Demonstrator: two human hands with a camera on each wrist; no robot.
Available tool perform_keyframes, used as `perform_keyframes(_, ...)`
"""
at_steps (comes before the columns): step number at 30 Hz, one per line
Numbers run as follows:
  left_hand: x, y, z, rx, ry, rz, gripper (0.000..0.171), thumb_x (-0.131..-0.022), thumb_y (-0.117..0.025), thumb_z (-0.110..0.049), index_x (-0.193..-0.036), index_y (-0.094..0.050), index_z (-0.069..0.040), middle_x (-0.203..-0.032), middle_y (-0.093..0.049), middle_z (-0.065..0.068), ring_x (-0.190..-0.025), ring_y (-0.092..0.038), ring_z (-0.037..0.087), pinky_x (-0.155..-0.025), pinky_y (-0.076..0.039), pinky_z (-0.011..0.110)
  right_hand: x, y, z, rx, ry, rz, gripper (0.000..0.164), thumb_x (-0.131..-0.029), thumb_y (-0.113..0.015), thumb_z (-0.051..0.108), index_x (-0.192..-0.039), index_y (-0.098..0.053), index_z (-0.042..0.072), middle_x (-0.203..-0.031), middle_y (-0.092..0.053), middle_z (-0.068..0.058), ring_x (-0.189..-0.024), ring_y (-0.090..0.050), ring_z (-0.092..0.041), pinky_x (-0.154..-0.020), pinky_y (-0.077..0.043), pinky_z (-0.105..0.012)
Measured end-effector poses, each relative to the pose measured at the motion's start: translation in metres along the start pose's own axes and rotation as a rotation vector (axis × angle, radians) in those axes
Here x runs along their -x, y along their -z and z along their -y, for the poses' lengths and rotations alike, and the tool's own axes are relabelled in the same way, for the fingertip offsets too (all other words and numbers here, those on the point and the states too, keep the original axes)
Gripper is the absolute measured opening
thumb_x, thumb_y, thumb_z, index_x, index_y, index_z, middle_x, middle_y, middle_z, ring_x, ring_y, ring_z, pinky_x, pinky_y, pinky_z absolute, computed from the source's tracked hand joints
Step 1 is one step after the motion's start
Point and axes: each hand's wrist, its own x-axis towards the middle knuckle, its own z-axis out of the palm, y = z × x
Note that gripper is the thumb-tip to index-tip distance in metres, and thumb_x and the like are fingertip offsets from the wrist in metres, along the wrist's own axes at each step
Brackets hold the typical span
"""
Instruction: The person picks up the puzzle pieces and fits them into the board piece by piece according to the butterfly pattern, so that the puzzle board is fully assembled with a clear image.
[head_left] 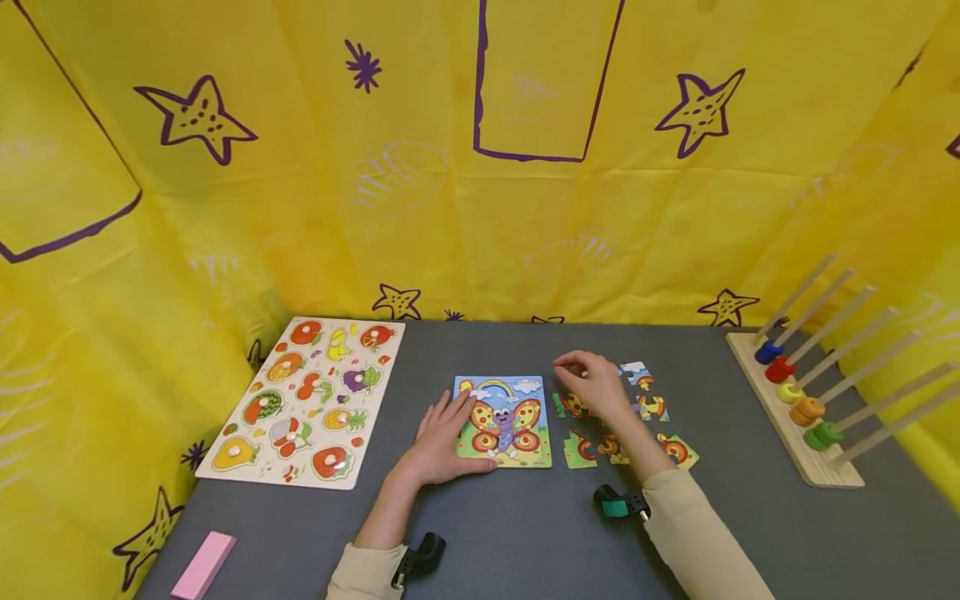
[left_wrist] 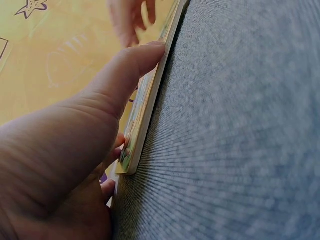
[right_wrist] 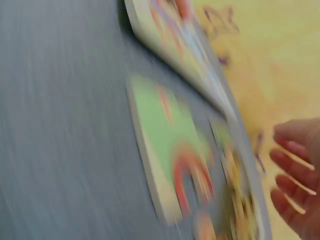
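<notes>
A square butterfly puzzle board (head_left: 534,452) lies flat on the grey table. My left hand (head_left: 442,448) rests on its left side, the thumb along the near edge, as the left wrist view also shows. To the right of the board, several jigsaw pieces with parts of a similar butterfly picture are laid out, among them a green corner piece (head_left: 579,451). Over the far left part of these pieces hovers my right hand (head_left: 597,385), hiding some of them. In the blurred right wrist view its fingers (right_wrist: 295,167) are spread apart and no piece shows between them.
At the left lies a wooden fruit peg puzzle (head_left: 255,446). A pink block (head_left: 204,565) is at the near left. On the right stands a wooden peg rack (head_left: 836,473) with coloured rings and tall dowels. A yellow patterned cloth (head_left: 420,225) hangs behind the table.
</notes>
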Motion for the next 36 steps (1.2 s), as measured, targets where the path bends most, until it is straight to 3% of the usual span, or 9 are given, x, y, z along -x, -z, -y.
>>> perform_keyframes(3,0.001,0.001,0.000,-0.004,0.001,0.000,0.103,-0.075,-0.079,-0.051,-0.153,-0.030,-0.004,-0.158,-0.026,0.014,-0.146,-0.008,0.040,-0.114,-0.008,0.059,0.001,0.019,-0.019,0.116,-0.005,-0.030,0.025,-0.088,-0.072,0.014,-0.108,-0.070,-0.001,-0.105,-0.067,-0.020,-0.099,-0.056,-0.039,-0.090,-0.039,-0.051)
perform_keyframes(6,0.002,0.002,0.001,-0.005,0.002,0.003,0.103,-0.075,-0.079,-0.050,-0.152,-0.030,-0.003,-0.158,-0.026,0.014,-0.146,-0.008,0.040,-0.113,-0.008,0.059,0.003,0.032,-0.031,0.200,-0.055,-0.022,0.036,-0.087,-0.075,0.018,-0.113,-0.067,-0.005,-0.115,-0.061,-0.027,-0.109,-0.047,-0.045,-0.097,-0.029,-0.057)
perform_keyframes(11,0.004,0.003,0.002,-0.005,-0.001,0.010,0.103,-0.075,-0.079,-0.050,-0.152,-0.030,-0.002,-0.158,-0.026,0.015,-0.146,-0.009,0.041,-0.113,-0.009,0.060,0.007,0.041,-0.039,0.297,-0.217,0.014,0.054,-0.084,-0.077,0.035,-0.121,-0.064,-0.003,-0.131,-0.048,-0.031,-0.117,-0.033,-0.050,-0.092,-0.030,-0.062)
perform_keyframes(15,0.004,0.003,0.002,0.000,-0.008,0.009,0.102,-0.075,-0.079,-0.050,-0.152,-0.030,-0.002,-0.158,-0.026,0.016,-0.146,-0.009,0.041,-0.113,-0.009,0.061,0.008,0.041,-0.041,0.324,-0.283,0.020,0.059,-0.083,-0.076,0.040,-0.122,-0.063,-0.003,-0.135,-0.043,-0.030,-0.119,-0.029,-0.050,-0.092,-0.030,-0.064)
perform_keyframes(21,0.003,0.002,0.001,0.002,-0.004,0.010,0.103,-0.075,-0.079,-0.050,-0.153,-0.030,-0.004,-0.158,-0.026,0.015,-0.146,-0.008,0.040,-0.113,-0.009,0.060,0.005,0.039,-0.043,0.301,-0.320,0.019,0.059,-0.083,-0.077,0.038,-0.122,-0.061,-0.003,-0.134,-0.044,-0.031,-0.120,-0.028,-0.051,-0.091,-0.026,-0.067)
perform_keyframes(25,0.002,0.002,0.000,0.008,-0.006,0.004,0.102,-0.075,-0.079,-0.050,-0.153,-0.030,-0.005,-0.158,-0.027,0.014,-0.146,-0.008,0.039,-0.113,-0.009,0.059,0.004,0.037,-0.045,0.258,-0.324,0.000,0.058,-0.083,-0.078,0.034,-0.123,-0.057,-0.002,-0.126,-0.052,-0.027,-0.116,-0.036,-0.048,-0.089,-0.023,-0.066)
perform_keyframes(29,0.002,0.001,-0.001,0.014,-0.007,-0.002,0.101,-0.075,-0.079,-0.050,-0.152,-0.032,-0.006,-0.158,-0.027,0.013,-0.146,-0.009,0.039,-0.113,-0.009,0.059,0.005,0.034,-0.045,0.182,-0.291,-0.068,0.050,-0.084,-0.077,0.026,-0.120,-0.054,0.001,-0.109,-0.062,-0.021,-0.096,-0.052,-0.039,-0.085,-0.031,-0.056)
perform_keyframes(32,0.002,0.001,-0.002,0.016,0.000,-0.005,0.101,-0.075,-0.078,-0.051,-0.152,-0.032,-0.006,-0.158,-0.027,0.013,-0.147,-0.009,0.039,-0.113,-0.009,0.059,0.005,0.031,-0.044,0.127,-0.249,-0.139,0.039,-0.087,-0.074,0.021,-0.118,-0.059,0.003,-0.092,-0.065,-0.016,-0.079,-0.054,-0.030,-0.074,-0.038,-0.043)
perform_keyframes(36,0.001,0.001,-0.003,0.010,0.008,-0.011,0.099,-0.077,-0.076,-0.052,-0.152,-0.033,-0.006,-0.158,-0.028,0.012,-0.147,-0.010,0.038,-0.113,-0.009,0.059,0.004,0.024,-0.038,0.033,-0.232,-0.173,0.030,-0.091,-0.070,0.022,-0.117,-0.067,0.008,-0.084,-0.066,-0.011,-0.070,-0.057,-0.022,-0.065,-0.040,-0.035)
